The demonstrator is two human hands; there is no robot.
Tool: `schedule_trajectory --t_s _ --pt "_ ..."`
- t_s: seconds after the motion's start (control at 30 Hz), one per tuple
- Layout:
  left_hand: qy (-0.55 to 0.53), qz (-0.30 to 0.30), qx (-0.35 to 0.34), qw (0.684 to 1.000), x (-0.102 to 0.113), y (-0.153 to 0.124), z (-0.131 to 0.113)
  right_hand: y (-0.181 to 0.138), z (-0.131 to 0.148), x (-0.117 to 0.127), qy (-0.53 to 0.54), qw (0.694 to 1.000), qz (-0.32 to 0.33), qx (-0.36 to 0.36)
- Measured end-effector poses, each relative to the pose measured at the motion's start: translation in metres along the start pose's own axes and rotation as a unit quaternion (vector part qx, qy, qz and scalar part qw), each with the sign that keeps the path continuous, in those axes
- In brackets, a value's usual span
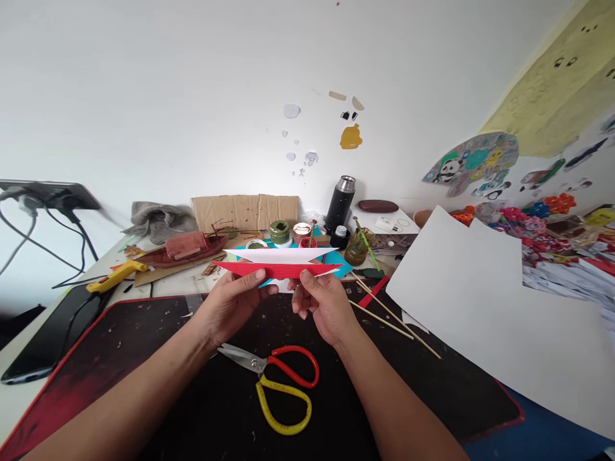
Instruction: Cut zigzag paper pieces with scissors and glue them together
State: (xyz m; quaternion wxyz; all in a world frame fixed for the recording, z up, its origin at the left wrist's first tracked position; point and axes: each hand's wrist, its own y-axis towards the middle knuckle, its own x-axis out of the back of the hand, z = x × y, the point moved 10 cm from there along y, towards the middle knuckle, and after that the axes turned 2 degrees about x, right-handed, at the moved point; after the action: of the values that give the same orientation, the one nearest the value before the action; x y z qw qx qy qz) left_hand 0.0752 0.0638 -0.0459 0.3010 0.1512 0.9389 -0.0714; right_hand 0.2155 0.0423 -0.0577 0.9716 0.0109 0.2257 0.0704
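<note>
Between both hands I hold up a boat-shaped folded paper piece point(283, 271), red with fine pleats along the near side and white behind. My left hand point(237, 298) pinches its left half, thumb on the red face. On the right half, my right hand point(321, 301) grips with thumb in front and fingers curled below. Under the hands, scissors point(259, 365) with one red and one yellow handle lie on the black mat point(202, 410), blades slightly apart. Thin wooden sticks point(394, 320) and a red strip point(373, 292) lie right of my right hand.
Large white paper sheets point(480, 275) cover the right side. Paint jars point(279, 232), a black thermos point(340, 203) and a glass jar point(355, 248) stand at the back. A red model boat point(185, 248), yellow glue gun point(115, 276) and phone point(52, 333) are at left.
</note>
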Motion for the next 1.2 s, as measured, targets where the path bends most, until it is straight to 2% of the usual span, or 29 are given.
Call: schedule_trajectory --t_s 0.43,1.2 --pt "0.000 -0.003 -0.001 1.000 -0.003 -0.001 0.000 0.000 -0.002 0.003 0.004 1.000 -0.010 0.002" --pt "-0.003 -0.029 0.007 1.000 0.006 0.003 0.009 0.001 -0.012 0.008 0.004 0.999 -0.034 -0.020"
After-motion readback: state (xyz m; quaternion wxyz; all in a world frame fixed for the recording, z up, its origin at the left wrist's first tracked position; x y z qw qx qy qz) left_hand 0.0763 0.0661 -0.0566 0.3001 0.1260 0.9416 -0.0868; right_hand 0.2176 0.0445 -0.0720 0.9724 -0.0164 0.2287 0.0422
